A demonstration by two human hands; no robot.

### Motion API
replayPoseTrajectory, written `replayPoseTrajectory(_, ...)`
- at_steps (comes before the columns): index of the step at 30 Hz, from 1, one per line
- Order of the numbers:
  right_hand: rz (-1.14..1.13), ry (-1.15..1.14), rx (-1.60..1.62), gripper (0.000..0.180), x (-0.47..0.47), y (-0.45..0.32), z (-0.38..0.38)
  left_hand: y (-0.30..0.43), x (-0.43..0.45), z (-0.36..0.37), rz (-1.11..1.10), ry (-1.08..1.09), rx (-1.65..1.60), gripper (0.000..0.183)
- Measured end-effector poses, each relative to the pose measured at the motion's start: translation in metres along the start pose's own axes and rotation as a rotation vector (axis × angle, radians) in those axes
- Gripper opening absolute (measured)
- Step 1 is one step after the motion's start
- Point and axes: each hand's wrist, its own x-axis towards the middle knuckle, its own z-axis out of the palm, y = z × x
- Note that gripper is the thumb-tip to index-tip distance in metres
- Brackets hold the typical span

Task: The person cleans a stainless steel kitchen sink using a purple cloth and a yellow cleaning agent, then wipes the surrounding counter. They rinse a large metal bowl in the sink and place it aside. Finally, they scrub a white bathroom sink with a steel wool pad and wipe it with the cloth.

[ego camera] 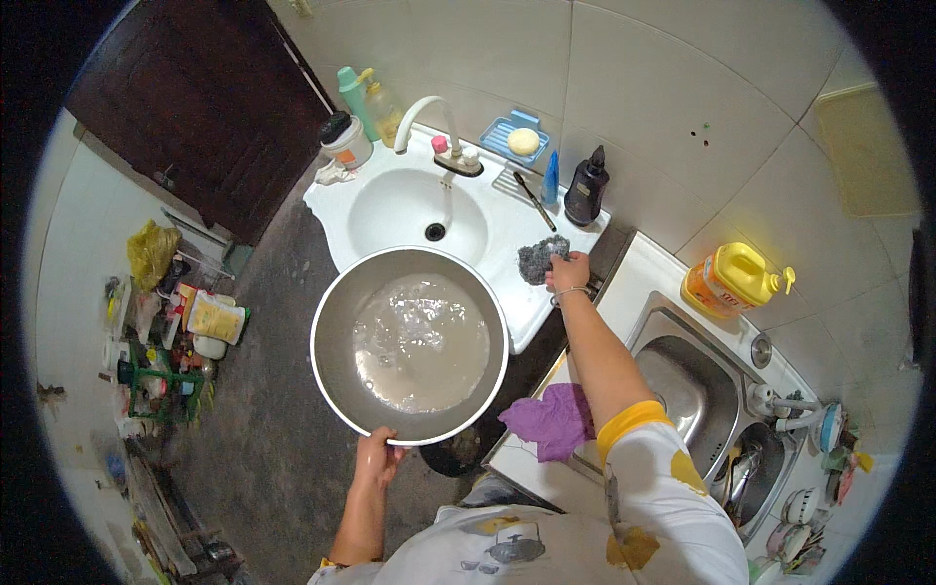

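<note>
A large round metal basin (422,344) holds cloudy, slightly foamy water. My left hand (379,461) grips its rim on the side nearest me, and the far side of the basin overlaps the edge of the white washbasin (418,208). To the right, my right hand (567,272) has its fingers on a grey steel-wool scrubber (542,260), over the right part of the washbasin top. A purple cloth (553,424) lies below my right forearm on the counter edge.
A white faucet (431,117), a soap dish (515,139) with soap, and a dark bottle (586,188) stand along the back. At right are a yellow detergent jug (731,281) and a steel sink (680,380). Cluttered shelves (164,380) stand at left.
</note>
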Motion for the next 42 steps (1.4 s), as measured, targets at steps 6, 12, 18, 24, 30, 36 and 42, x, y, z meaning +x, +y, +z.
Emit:
replayPoseTrajectory(6, 0.000, -0.264, 0.086, 0.027, 0.007, -0.002, -0.035, -0.008, -0.005, 0.011, -0.082, -0.082, -0.029, 0.014)
replayPoseTrajectory(12, -0.118, -0.509, -0.040, 0.024, -0.057, -0.045, -0.090, -0.016, -0.025, 0.036, -0.176, -0.200, -0.102, 0.017)
replayPoseTrajectory(18, -0.615, -0.331, -0.253, 0.025, -0.117, -0.070, -0.161, -0.027, -0.046, 0.061, -0.064, -0.346, 0.134, 0.013)
replayPoseTrajectory(24, -0.774, -0.224, -0.610, 0.027, -0.168, -0.102, -0.264, -0.036, -0.068, 0.113, 0.013, -0.531, 0.146, 0.016)
replayPoseTrajectory(30, -0.551, 0.020, -0.604, 0.031, -0.209, -0.079, -0.381, -0.061, -0.121, 0.159, -0.147, -0.734, 0.384, 0.018)
replayPoseTrajectory(36, -0.377, 0.128, -0.494, 0.032, -0.242, -0.001, -0.499, -0.113, -0.131, 0.174, -0.439, -0.901, 0.625, 0.022)
replayPoseTrajectory(42, -0.189, 0.071, -0.112, 0.037, -0.275, 0.036, -0.553, -0.142, -0.143, 0.198, -0.640, -0.984, 0.817, 0.028)
